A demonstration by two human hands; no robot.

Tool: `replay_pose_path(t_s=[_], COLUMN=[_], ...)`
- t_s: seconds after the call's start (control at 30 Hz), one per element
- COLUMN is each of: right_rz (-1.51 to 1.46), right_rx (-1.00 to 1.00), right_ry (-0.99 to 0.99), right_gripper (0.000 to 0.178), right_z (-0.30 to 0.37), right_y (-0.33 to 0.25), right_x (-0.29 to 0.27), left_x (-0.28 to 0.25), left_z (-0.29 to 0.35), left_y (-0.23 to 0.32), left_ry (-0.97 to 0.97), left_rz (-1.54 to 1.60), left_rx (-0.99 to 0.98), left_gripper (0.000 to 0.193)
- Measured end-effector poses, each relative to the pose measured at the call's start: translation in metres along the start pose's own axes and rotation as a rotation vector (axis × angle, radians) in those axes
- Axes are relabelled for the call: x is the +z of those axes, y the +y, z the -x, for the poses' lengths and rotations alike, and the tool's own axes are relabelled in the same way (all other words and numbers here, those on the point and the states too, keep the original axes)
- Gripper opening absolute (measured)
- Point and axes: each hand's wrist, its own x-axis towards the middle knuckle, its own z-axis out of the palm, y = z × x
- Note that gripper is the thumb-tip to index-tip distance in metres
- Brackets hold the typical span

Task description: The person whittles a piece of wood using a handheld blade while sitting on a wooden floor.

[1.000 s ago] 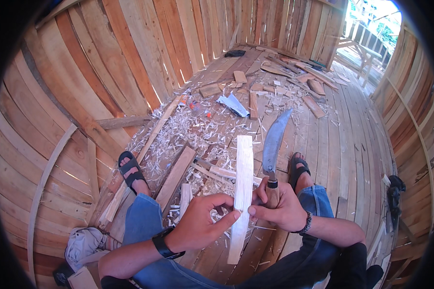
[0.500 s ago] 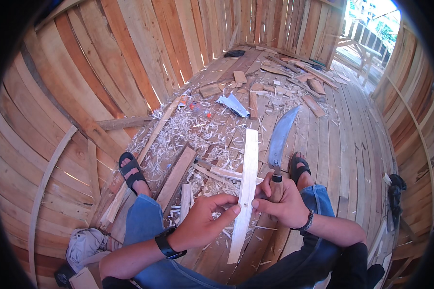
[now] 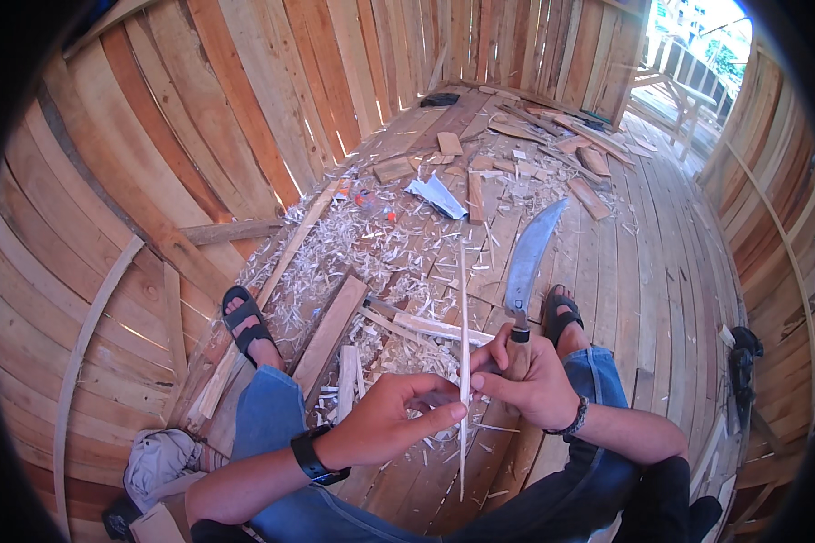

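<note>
A thin, pale wooden strip (image 3: 464, 308) stands nearly upright in front of me, its narrow edge facing up at the view. My left hand (image 3: 382, 421) pinches it between thumb and fingers a little below its middle. My right hand (image 3: 543, 387) is closed round the wooden handle of a machete (image 3: 531, 258), with its thumb and fingertips also at the strip's right side. The broad, curved blade points away from me, to the right of the strip and apart from it. The left fingers are partly hidden behind the strip.
Wood shavings (image 3: 308, 244) cover the plank floor between and beyond my feet. A thick wooden board (image 3: 332, 330) lies by my left leg. Farther off are a crumpled bluish sheet (image 3: 437, 196) and several wood offcuts (image 3: 589, 197). A grey cloth (image 3: 161, 463) lies at lower left.
The wooden strip has been turned about its length, from its broad face showing to its thin edge showing. The machete and both forearms have hardly moved.
</note>
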Motion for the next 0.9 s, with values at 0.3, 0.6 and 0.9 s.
replay_pose_path(t_s=[0.3,0.6,0.9], right_rz=[0.065,0.058,0.003], right_rx=[0.023,0.013,0.034], right_ry=[0.0,0.001,0.016], right_gripper=[0.022,0.023,0.025], right_z=[0.0046,0.0037,0.0029], right_y=[-0.0051,-0.0008,-0.0001], right_x=[0.0028,0.0001,-0.0005], left_x=[0.0018,0.0021,-0.0008], left_z=[0.0009,0.001,0.0012], left_y=[-0.0008,0.0075,0.0023], left_ry=[0.176,0.183,0.166], left_rz=[-0.218,-0.221,-0.198], left_rx=[-0.012,-0.047,-0.009], left_gripper=[0.027,0.022,0.018])
